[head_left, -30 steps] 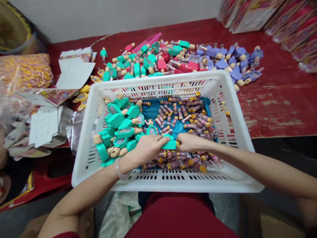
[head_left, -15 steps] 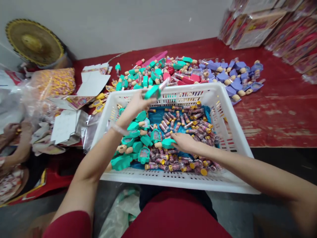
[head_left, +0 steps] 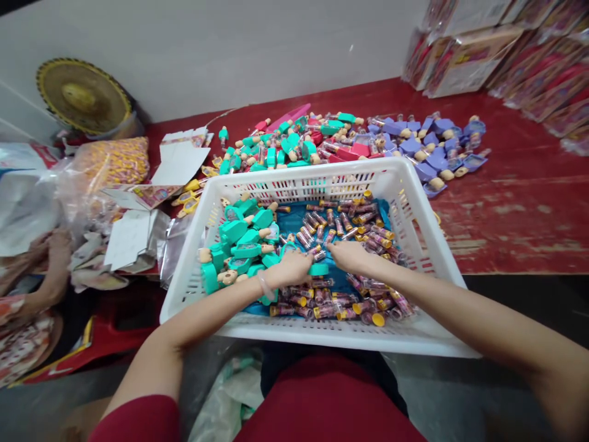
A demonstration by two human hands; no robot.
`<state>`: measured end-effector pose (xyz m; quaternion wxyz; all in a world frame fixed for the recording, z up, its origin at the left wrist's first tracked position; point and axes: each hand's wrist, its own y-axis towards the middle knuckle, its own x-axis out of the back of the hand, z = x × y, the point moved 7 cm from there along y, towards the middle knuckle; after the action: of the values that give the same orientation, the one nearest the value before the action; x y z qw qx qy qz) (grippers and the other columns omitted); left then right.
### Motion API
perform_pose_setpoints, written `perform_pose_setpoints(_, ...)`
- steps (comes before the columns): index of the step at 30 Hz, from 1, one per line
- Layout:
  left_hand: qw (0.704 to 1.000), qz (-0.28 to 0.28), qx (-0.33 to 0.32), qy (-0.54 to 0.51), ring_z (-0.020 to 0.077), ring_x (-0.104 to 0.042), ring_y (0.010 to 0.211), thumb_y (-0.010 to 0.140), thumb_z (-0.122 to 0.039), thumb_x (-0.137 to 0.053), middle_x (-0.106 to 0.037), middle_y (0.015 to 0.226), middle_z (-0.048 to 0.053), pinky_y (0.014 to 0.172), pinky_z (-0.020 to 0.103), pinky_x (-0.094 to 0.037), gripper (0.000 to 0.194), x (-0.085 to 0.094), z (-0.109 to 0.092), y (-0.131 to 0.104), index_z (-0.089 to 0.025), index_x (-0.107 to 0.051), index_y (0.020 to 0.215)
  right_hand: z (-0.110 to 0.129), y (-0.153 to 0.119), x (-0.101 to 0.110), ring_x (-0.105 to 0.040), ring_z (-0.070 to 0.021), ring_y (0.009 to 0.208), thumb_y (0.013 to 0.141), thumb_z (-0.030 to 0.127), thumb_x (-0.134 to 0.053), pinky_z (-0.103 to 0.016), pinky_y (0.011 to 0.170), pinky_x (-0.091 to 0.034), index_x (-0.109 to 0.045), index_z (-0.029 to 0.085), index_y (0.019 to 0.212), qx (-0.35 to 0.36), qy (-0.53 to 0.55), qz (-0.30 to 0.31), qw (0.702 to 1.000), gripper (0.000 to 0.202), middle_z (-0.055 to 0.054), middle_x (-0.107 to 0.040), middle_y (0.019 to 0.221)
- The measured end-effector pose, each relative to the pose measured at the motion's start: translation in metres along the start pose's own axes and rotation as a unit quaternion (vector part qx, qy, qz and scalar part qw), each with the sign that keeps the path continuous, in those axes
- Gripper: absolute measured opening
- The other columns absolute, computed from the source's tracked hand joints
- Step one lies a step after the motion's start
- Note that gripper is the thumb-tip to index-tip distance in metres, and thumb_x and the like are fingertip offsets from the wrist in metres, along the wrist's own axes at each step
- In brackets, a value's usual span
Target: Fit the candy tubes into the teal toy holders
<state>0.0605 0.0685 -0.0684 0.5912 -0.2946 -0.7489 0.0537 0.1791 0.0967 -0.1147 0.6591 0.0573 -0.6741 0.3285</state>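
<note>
My left hand (head_left: 294,269) is low over the middle of a white plastic basket (head_left: 430,245), its fingers closed around a green plastic toy case (head_left: 318,269) whose end sticks out toward the right. Just right of it, my right hand (head_left: 348,255) has its fingertips pinched together among small clear tubes with yellow caps (head_left: 368,236); what they grip is hidden. More green toy cases with beige knobs (head_left: 248,250) are heaped in the basket's left part. Under the tubes lies a blue sheet (head_left: 338,283).
Behind the basket, a red table (head_left: 515,221) bears mixed green and red toys (head_left: 294,144) and purple ones (head_left: 437,144). Wrapped packs (head_left: 473,61) are stacked at right. At left are a bag of yellow pieces (head_left: 119,161), white cards (head_left: 131,239) and another person's hands (head_left: 57,252).
My left hand has come down from the basket's back edge, where it held a green case with a tube. The green case between the hands has passed from my right hand to my left.
</note>
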Motion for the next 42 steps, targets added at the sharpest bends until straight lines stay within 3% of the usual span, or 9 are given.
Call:
perform_pose_setpoints(5,0.999,-0.047,-0.008,-0.004,0.02,-0.057,0.069,0.083,-0.044,-0.053,-0.061,0.076,0.005,0.058,0.027,-0.035,0.029,0.064,0.035,-0.015,-0.017,-0.058,0.092,0.006,-0.003,-0.012,-0.065,-0.0249,0.086,0.086,0.013,-0.039,-0.031,0.068,-0.047,-0.047,0.021,0.131,0.026,0.003,0.023,0.999,0.046,-0.013,-0.066,0.098)
perform_pose_setpoints(8,0.992,-0.089,0.009,-0.091,0.0161,-0.052,0.06,0.083,-0.054,-0.049,-0.056,0.07,0.001,0.051,0.025,-0.029,0.037,0.08,0.054,-0.025,-0.018,-0.056,0.086,0.009,-0.007,-0.018,-0.063,-0.0258,0.09,0.084,0.01,-0.04,-0.031,0.067,-0.047,-0.043,0.023,0.135,0.027,-0.006,0.028,0.999,0.053,-0.014,-0.062,0.105)
perform_pose_setpoints(14,0.988,-0.119,-0.009,-0.096,0.0151,-0.045,0.056,0.081,-0.052,-0.053,-0.048,0.06,-0.001,0.051,0.026,-0.024,0.034,0.073,0.052,-0.029,-0.019,-0.052,0.074,0.012,-0.011,-0.012,-0.054,-0.0279,0.103,0.09,0.018,-0.036,-0.035,0.08,-0.046,-0.056,0.011,0.115,0.008,-0.034,-0.022,0.999,0.033,-0.021,-0.053,0.117)
perform_pose_setpoints(21,0.995,-0.054,-0.014,-0.086,0.0177,-0.05,0.06,0.082,-0.052,-0.051,-0.056,0.067,0.002,0.053,0.026,-0.025,0.033,0.058,0.045,-0.028,-0.019,-0.052,0.079,0.02,-0.016,-0.029,-0.051,-0.0302,0.107,0.085,0.031,-0.054,-0.037,0.084,-0.044,-0.061,0.011,0.105,0.012,-0.039,0.017,0.999,0.029,-0.019,-0.057,0.115)
perform_pose_setpoints(24,0.995,-0.047,-0.015,-0.09,0.017,-0.049,0.058,0.082,-0.051,-0.051,-0.055,0.066,0.002,0.053,0.026,-0.025,0.034,0.055,0.046,-0.028,-0.018,-0.055,0.082,0.011,-0.013,-0.01,-0.057,-0.0283,0.098,0.085,0.028,-0.054,-0.034,0.079,-0.044,-0.063,0.01,0.098,-0.006,-0.032,0.02,0.999,0.024,-0.017,-0.063,0.104)
perform_pose_setpoints(28,0.984,-0.054,-0.009,-0.169,0.014,-0.047,0.055,0.081,-0.053,-0.053,-0.05,0.062,-0.001,0.05,0.025,-0.027,0.035,0.059,0.05,-0.028,-0.018,-0.055,0.077,-0.019,-0.012,0.042,-0.061,-0.0233,0.086,0.084,0.036,-0.057,-0.029,0.07,-0.043,-0.062,0.015,0.096,-0.033,0.085,-0.035,0.995,0.025,-0.011,-0.066,0.096)
perform_pose_setpoints(32,0.937,-0.066,0.028,-0.341,0.01,-0.044,0.049,0.078,-0.053,-0.059,-0.047,0.058,-0.004,0.046,0.023,-0.029,0.035,0.064,0.058,-0.029,-0.018,-0.056,0.081,-0.036,-0.02,0.076,-0.059,-0.0214,0.087,0.081,0.035,-0.059,-0.028,0.073,-0.041,-0.061,0.016,0.093,-0.003,0.183,-0.119,0.976,0.023,-0.008,-0.064,0.096)
perform_pose_setpoints(38,0.892,-0.044,0.054,-0.446,0.0075,-0.04,0.044,0.075,-0.047,-0.065,-0.04,0.049,-0.007,0.042,0.02,-0.029,0.033,0.062,0.062,-0.028,-0.017,-0.06,0.088,-0.03,-0.028,0.085,-0.058,-0.0202,0.083,0.083,0.036,-0.056,-0.03,0.073,-0.041,-0.059,0.017,0.092,0.042,0.264,-0.181,0.946,0.021,-0.006,-0.063,0.092)
perform_pose_setpoints(42,0.884,-0.043,0.04,-0.463,0.0062,-0.037,0.044,0.077,-0.043,-0.064,-0.038,0.051,-0.007,0.043,0.019,-0.029,0.027,0.068,0.06,-0.03,-0.017,-0.058,0.083,-0.034,-0.027,0.087,-0.06,-0.0186,0.077,0.078,0.038,-0.063,-0.029,0.067,-0.046,-0.055,0.018,0.096,0.004,0.475,-0.159,0.866,0.028,-0.003,-0.064,0.083)
